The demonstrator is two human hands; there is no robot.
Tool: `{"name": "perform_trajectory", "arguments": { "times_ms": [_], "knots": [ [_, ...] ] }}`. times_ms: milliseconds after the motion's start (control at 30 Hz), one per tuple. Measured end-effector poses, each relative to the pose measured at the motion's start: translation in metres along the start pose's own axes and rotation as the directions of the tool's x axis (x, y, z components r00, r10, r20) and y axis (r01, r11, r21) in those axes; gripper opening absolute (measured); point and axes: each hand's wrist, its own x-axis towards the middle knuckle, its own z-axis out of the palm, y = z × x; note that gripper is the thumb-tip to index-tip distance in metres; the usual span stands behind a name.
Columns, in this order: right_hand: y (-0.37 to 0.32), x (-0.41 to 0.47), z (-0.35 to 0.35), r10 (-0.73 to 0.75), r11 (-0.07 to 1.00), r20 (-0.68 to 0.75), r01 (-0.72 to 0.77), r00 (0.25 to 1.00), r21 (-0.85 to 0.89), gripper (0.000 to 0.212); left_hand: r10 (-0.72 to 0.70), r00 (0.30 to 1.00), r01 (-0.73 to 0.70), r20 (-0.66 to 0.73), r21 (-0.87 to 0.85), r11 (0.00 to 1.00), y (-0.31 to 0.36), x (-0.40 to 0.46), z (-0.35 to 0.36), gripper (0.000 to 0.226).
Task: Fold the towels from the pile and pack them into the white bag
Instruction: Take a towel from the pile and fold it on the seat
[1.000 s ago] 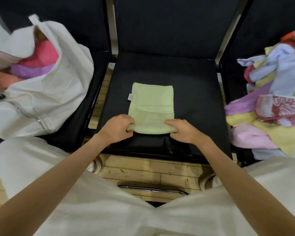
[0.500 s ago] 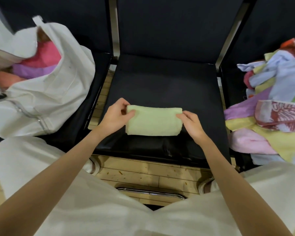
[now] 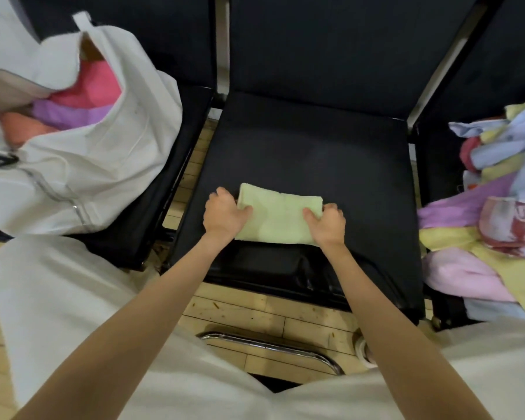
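A folded light green towel [image 3: 278, 216] lies near the front of the middle black seat [image 3: 303, 153]. My left hand [image 3: 223, 215] grips its left end, thumb on top and fingers curled under the edge. My right hand [image 3: 328, 221] grips its right end the same way. The white bag [image 3: 103, 165] stands open on the left seat, with pink, purple and orange folded towels [image 3: 82, 101] inside. The pile of unfolded towels [image 3: 494, 213] covers the right seat.
The three black seats stand in a row with dark backrests behind. Below the middle seat are a wooden floor [image 3: 270, 316] and a chrome bar [image 3: 273, 347]. My white-clad knees fill the lower frame.
The green towel went from a long rectangle to a short folded bundle. Both hands shifted from its near edge to its two ends and now grip them.
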Motion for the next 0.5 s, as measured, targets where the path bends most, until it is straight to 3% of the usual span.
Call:
{"name": "perform_trajectory", "arguments": {
  "times_ms": [100,200,333,500],
  "knots": [
    [-0.001,-0.005,0.003,0.037,0.991,-0.011,-0.039,0.999,-0.127,0.06,0.009,0.999,-0.018,0.032,0.29,0.957,0.001,-0.004,0.001,0.058],
    [-0.01,-0.012,0.003,0.032,0.992,-0.001,-0.032,0.999,-0.124,0.054,0.001,0.995,-0.034,0.096,0.342,0.939,0.006,-0.007,0.001,0.043],
    [-0.025,-0.028,0.003,-0.046,0.999,0.012,0.046,0.999,-0.021,0.036,0.053,0.998,-0.059,0.032,0.26,0.964,0.007,-0.018,-0.003,0.028],
    [-0.067,-0.051,-0.003,-0.174,0.959,0.006,0.169,0.985,0.227,0.03,0.102,0.981,-0.112,-0.163,-0.054,0.992,-0.015,-0.026,-0.05,0.026]
  ]
}}
